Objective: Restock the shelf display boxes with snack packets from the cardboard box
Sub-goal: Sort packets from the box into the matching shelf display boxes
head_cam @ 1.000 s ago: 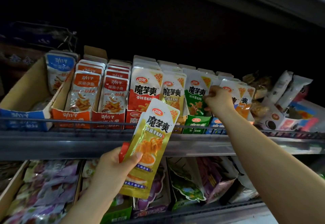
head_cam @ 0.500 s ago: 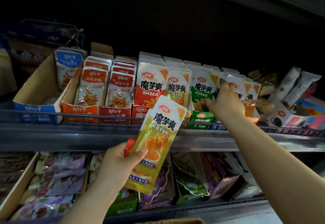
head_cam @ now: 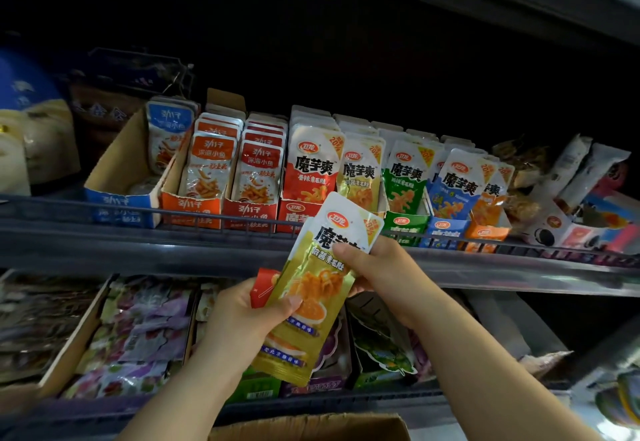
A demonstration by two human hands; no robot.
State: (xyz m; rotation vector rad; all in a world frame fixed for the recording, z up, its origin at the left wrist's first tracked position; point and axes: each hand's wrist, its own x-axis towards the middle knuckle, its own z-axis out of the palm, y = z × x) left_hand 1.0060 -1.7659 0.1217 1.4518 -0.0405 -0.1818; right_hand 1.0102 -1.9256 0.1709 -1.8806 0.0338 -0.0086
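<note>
Yellow foil snack packets (head_cam: pixel 311 288), glossy with a white top and black lettering, sit fanned in a small stack between both hands. The left hand (head_cam: pixel 249 319) is closed around the lower half of the stack, thumb pressed flat across the front packet's printed dish and fingers wrapped behind; a red packet corner (head_cam: pixel 263 286) pokes out just beside that thumb, held in the same grasp. The right hand (head_cam: pixel 377 274) pinches the upper part of the front packet, thumb on the lettering and fingers curled behind the right edge. Directly above and behind the grip, on the wire-railed upper shelf (head_cam: pixel 104 233), stands the yellow cardboard display box (head_cam: pixel 362 170) of matching packets, between a red display box (head_cam: pixel 294 215) and a green display box (head_cam: pixel 405 222). Below the hands, at the bottom edge of the view, the brown cardboard box rim (head_cam: pixel 311 426) shows. Purple-wrapped snacks (head_cam: pixel 138 336) fill the lower shelf left of the grip.
</note>
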